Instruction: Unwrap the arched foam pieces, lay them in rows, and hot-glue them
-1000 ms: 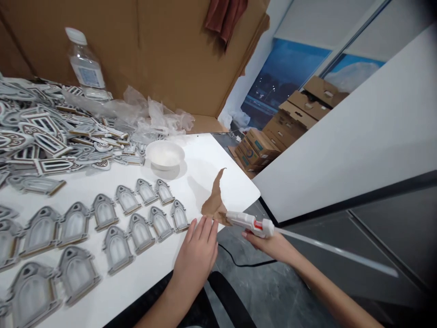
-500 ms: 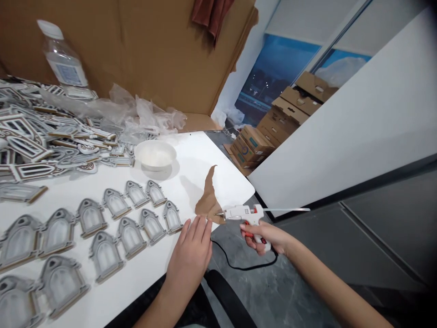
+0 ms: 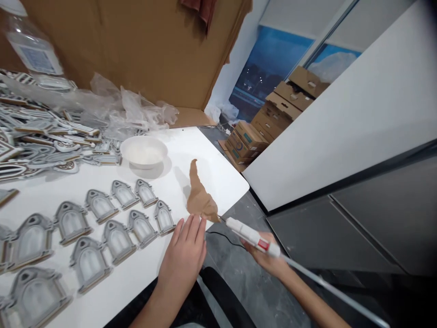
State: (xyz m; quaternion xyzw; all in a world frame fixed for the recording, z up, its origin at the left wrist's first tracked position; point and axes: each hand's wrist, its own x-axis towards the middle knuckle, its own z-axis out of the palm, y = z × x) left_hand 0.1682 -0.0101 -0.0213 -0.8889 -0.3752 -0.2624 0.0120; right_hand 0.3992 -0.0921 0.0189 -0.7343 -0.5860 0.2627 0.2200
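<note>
A torn piece of brown paper (image 3: 200, 196) lies at the table's near right edge, its narrow tip pointing away from me. My left hand (image 3: 186, 248) rests flat with fingers stretched out, the fingertips on the paper's lower edge. In my right hand (image 3: 264, 253) is a white glue gun (image 3: 244, 231) with a red part, its nozzle at the paper's right corner. A long clear glue stick (image 3: 327, 284) sticks out of its back end. Left of my left hand, several grey arched window pieces (image 3: 118, 241) stand in two rows.
A white bowl (image 3: 145, 152) sits behind the rows. Beyond it are crumpled clear plastic (image 3: 133, 107), a plastic bottle (image 3: 36, 57) and a heap of grey and white cut pieces (image 3: 51, 132). Cardboard boxes (image 3: 251, 136) are stacked on the floor, beside a white panel (image 3: 341, 114).
My right hand has turned the glue gun so its back end points down and right; the nozzle stays near the paper's corner. The left hand keeps its place on the paper. The view has shifted slightly.
</note>
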